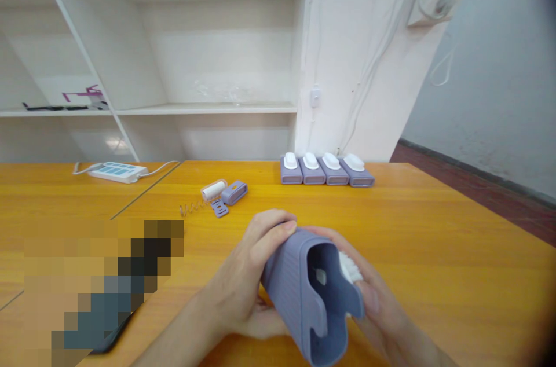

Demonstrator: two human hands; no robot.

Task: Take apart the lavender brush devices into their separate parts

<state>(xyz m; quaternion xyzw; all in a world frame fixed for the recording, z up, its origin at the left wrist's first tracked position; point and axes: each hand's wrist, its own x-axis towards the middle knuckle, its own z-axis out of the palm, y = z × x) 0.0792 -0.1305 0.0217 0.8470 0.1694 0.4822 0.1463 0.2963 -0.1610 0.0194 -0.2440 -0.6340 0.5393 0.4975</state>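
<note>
At the far left of the orange-brown wooden tabletop [434, 228] lies a white rectangular plastic power strip [118, 172] with pale blue panels. Further right, a thin coppery coil spring [193, 209] stretches toward a white cylindrical roller [214, 190], with a flat purple-grey slotted plate [219, 209] nearer and a small purple-grey plastic block [235, 193] just to the right. Near the middle, the left hand [243, 277] is curled firmly around the left side of a hollow purple-grey ribbed plastic shell [286, 274], fingers over its far top edge and thumb low; the shell is held tilted, its notched hollow end facing near. Beyond it, at the far edge, four purple-grey boxes with white oval tops [313, 177] stand in a row. At the shell's right side, the right hand [379, 303] is bent round a white ridged piece [350, 268], its fingers partly hidden
</note>
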